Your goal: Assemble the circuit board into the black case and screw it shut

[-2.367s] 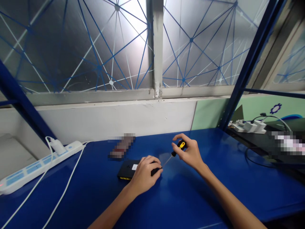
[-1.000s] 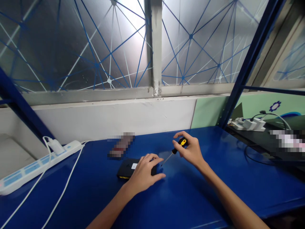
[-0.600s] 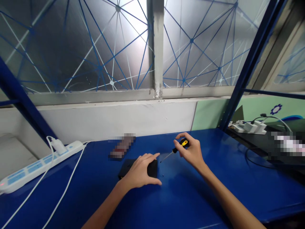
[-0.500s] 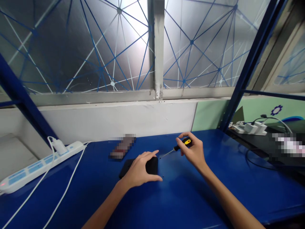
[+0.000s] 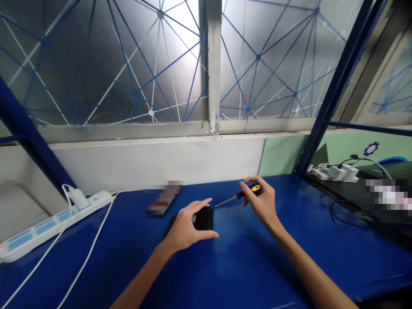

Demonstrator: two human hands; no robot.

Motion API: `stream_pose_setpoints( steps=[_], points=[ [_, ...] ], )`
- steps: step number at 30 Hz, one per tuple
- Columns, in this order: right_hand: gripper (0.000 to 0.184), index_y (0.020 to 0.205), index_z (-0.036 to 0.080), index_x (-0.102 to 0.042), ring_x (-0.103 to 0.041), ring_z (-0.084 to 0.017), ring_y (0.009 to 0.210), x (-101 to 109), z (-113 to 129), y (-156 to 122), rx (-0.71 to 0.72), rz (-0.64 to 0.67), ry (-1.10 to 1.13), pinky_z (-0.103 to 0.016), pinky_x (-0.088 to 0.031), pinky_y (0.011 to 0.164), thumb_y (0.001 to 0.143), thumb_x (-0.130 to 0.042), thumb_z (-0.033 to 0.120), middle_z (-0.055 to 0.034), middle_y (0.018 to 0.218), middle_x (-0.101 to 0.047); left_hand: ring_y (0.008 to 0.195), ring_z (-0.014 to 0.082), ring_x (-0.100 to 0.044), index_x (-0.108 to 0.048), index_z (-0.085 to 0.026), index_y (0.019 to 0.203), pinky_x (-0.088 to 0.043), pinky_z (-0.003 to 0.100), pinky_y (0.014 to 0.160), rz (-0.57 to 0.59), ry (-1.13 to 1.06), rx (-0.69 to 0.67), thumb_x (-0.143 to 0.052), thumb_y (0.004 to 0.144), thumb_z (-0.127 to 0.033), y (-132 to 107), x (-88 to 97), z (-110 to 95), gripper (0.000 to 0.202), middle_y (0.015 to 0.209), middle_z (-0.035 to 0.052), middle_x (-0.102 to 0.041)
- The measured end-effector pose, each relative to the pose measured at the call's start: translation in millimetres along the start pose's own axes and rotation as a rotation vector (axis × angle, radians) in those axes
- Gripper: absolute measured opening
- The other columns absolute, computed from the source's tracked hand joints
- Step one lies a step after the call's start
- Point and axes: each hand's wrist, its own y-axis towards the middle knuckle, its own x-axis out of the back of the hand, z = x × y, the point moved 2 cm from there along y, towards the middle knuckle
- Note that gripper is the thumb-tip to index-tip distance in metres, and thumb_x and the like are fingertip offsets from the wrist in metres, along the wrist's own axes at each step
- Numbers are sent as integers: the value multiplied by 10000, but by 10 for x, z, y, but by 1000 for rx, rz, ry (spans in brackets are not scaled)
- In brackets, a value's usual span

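My left hand grips a small flat black box and tilts its near edge up off the blue tabletop. My right hand is closed on a small screwdriver with a black and yellow handle. Its thin shaft points left, and the tip hovers just above the box's far right corner. A tiny dark speck, perhaps a screw, lies on the table right of my left thumb.
A blurred flat object lies behind the box. A white power strip with a plugged charger and white cables sits at the left. More chargers and a black cable rest on a dark desk to the right, beyond a blue frame post.
My left hand went from resting flat on the box to gripping and tilting it up. My right hand lifted the screwdriver off the box and drew it up and to the right.
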Motion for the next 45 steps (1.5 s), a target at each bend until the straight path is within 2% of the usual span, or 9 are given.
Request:
stream_pose_setpoints(
  steps=[8, 19, 27, 32, 35, 38, 40, 43, 45],
  points=[
    [331, 874, 181, -591, -560, -157, 336, -14, -57, 8, -16, 23, -13, -229, -414, 381, 787, -674, 489, 45, 402, -557, 1123, 274, -578, -494, -298, 1361, -446, 450, 1005, 6, -8, -2, -821, 635, -515, -5, -18, 18, 826, 1209, 56, -637],
    [275, 869, 182, -587, -559, -143, 349, -25, -64, -12, -23, 41, -20, -215, -418, 397, 810, -673, 436, 36, 408, -571, 1153, 294, -566, -510, -297, 1347, -422, 477, 1031, 14, 2, 9, -826, 635, -501, -7, -1, -2, 805, 1216, 61, -642],
    [317, 885, 176, -591, -568, -152, 358, -37, -87, -9, -29, 49, -23, -223, -425, 405, 812, -664, 476, 37, 419, -567, 1108, 281, -593, -522, -293, 1341, -464, 429, 985, 2, 5, -9, -824, 624, -520, -8, -1, -12, 810, 1199, 58, -653],
    [337, 911, 182, -577, -579, -154, 383, -29, -109, 6, -43, 81, -32, -232, -449, 427, 812, -662, 493, 42, 443, -559, 1097, 288, -601, -535, -290, 1334, -473, 434, 976, -7, -3, -8, -818, 627, -527, -3, 9, -21, 798, 1194, 66, -657],
    [366, 980, 192, -553, -586, -139, 406, -37, -116, 20, -61, 141, 9, -235, -465, 427, 795, -680, 481, 36, 565, -594, 1096, 290, -602, -552, -288, 1318, -475, 433, 973, -17, 7, -11, -820, 622, -528, 0, 3, -10, 783, 1189, 67, -661],
    [423, 1078, 212, -502, -593, -118, 427, -56, -106, 28, -93, 224, 135, -241, -479, 417, 783, -689, 450, 9, 783, -636, 1104, 288, -600, -569, -279, 1300, -471, 427, 981, -35, 19, -8, -819, 626, -523, 3, -3, 6, 759, 1198, 70, -657],
    [457, 1114, 219, -473, -595, -114, 429, -65, -97, 32, -125, 267, 204, -249, -487, 411, 771, -696, 423, 3, 849, -634, 1108, 289, -600, -574, -279, 1295, -472, 427, 982, -49, 17, -5, -818, 630, -518, 6, -3, 12, 748, 1205, 72, -655],
    [463, 1114, 213, -467, -591, -118, 416, -61, -94, 42, -149, 278, 214, -252, -488, 406, 757, -700, 393, 12, 808, -639, 1114, 294, -600, -578, -278, 1293, -469, 434, 988, -59, 17, 3, -818, 629, -515, 11, 1, 11, 744, 1209, 74, -657],
    [446, 1105, 205, -482, -579, -127, 394, -50, -98, 52, -138, 261, 165, -246, -477, 400, 763, -698, 394, 39, 672, -621, 1115, 296, -602, -583, -277, 1289, -469, 436, 991, -63, 20, 5, -820, 627, -512, 12, 5, 6, 741, 1207, 74, -659]
  ],
)
